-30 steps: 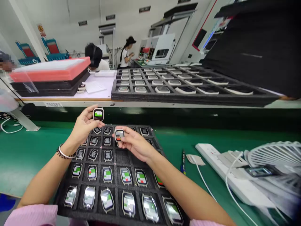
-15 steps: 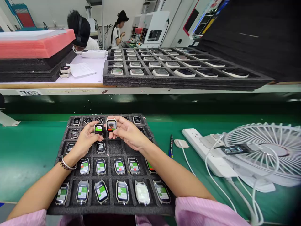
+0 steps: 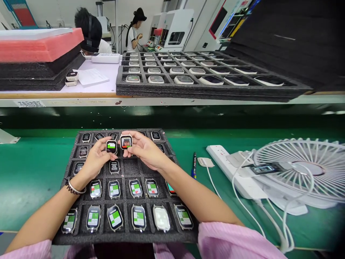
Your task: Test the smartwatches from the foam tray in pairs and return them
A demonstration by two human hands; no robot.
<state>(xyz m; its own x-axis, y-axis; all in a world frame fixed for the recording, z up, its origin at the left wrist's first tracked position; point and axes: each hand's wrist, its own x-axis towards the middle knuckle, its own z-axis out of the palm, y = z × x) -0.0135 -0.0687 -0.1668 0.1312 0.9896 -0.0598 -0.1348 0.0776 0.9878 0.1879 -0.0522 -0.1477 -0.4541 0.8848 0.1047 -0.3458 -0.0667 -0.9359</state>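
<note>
My left hand (image 3: 97, 158) is closed around a smartwatch without a strap (image 3: 111, 146), whose screen shows green and white blocks on black. Beside it, my right hand (image 3: 147, 150) grips a second smartwatch (image 3: 125, 141) by its edges; a picture with red and green at the bottom is lit on it. Both watches are held upright, screens facing me, just above a black foam tray (image 3: 122, 237). Several more smartwatches lie in the tray's compartments, such as one with a green and white screen (image 3: 138, 217) and one with lines of white text (image 3: 114, 167). My forearms hide some compartments.
On the raised shelf stands another foam tray (image 3: 205, 91) of watches, with a pink foam stack (image 3: 40, 46) to its left. A power strip (image 3: 234, 172), cables, a white fan (image 3: 299, 169) and a pen (image 3: 194, 165) lie right. Two people (image 3: 90, 30) are behind the shelf.
The view has shifted slightly. Both hands keep hold of their watches in nearly the same place. The picture on the right-hand watch's screen has changed a little, with more green at the bottom.
</note>
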